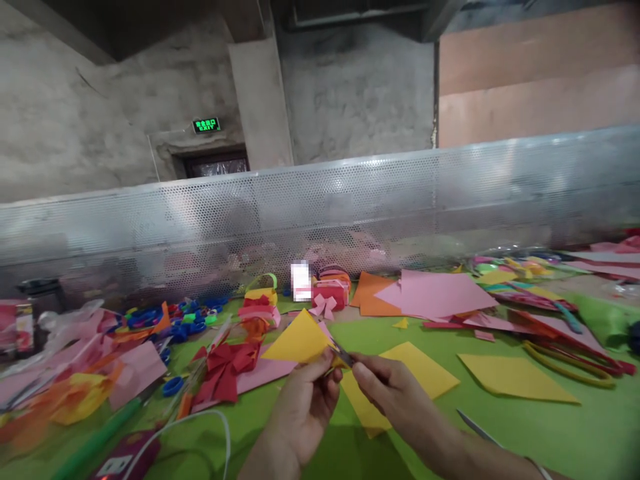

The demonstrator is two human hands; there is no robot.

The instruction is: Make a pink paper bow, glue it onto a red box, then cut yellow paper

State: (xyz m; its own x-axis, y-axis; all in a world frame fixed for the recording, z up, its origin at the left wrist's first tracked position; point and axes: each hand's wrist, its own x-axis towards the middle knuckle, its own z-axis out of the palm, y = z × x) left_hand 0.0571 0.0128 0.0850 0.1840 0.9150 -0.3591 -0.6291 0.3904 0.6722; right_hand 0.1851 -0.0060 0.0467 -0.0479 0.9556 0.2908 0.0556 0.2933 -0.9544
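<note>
My left hand [310, 400] is closed on a folded piece of yellow paper [301, 339], pinching it near its lower right corner. My right hand [387, 383] grips what look like scissors [344, 355]; the dark blades lie against that corner, and the handles are hidden in my fingers. Beneath my hands, yellow paper sheets [419, 368] rest on the green tabletop [430, 440]. Another yellow sheet [517, 379] lies to the right. Near my right forearm, a pointed metal blade [475, 427] sticks out, its other end hidden.
Red paper bows [225, 370] and small paper baskets [260, 303] stand ahead. Pink sheets [433, 293] lie at the back. Blue rings [187, 330] and paper scraps crowd the left. A white cable [227, 433] runs from a dark red box [127, 457]. A perforated metal panel [350, 200] closes the back.
</note>
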